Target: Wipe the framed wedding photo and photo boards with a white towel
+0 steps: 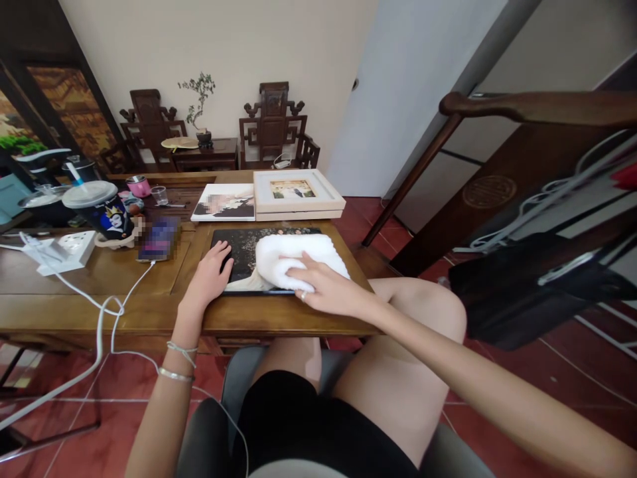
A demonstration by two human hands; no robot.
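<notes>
A dark glossy photo panel lies flat on the wooden table in front of me. My left hand rests flat on the panel's left edge, fingers spread. My right hand presses on a folded white cloth that covers the right part of the panel. Behind the panel lie an unframed photo print and a white picture frame stacked on another.
A phone on a white cable, a white power strip, a printed mug, a pink cup and a small glass fill the table's left. A dark wooden stair rail rises at right. Carved chairs stand behind.
</notes>
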